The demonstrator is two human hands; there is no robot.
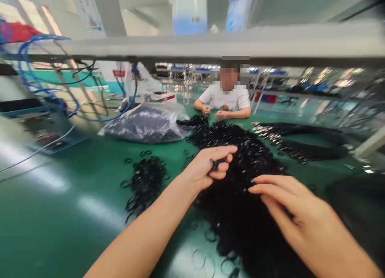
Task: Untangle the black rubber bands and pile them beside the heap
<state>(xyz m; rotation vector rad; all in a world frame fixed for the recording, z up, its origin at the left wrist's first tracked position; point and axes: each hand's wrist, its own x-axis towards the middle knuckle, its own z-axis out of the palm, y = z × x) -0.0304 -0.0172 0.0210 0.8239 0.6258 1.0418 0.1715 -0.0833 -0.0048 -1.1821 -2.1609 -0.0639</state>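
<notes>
Two bare forearms, left hand (207,170) and right hand (300,218), no sleeves, gloves or rings visible.

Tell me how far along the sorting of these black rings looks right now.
Done: a small pile of black rings lies apart on the green table, left of the hands. In hand: the left hand pinches a few rings; the right hand rests on the big heap. Left: that heap is far larger, and a clear bag of dark parts lies beyond.

Bright daylight from left windows, glare on green table (60,198) — blurred, warped edges, soft background
</notes>
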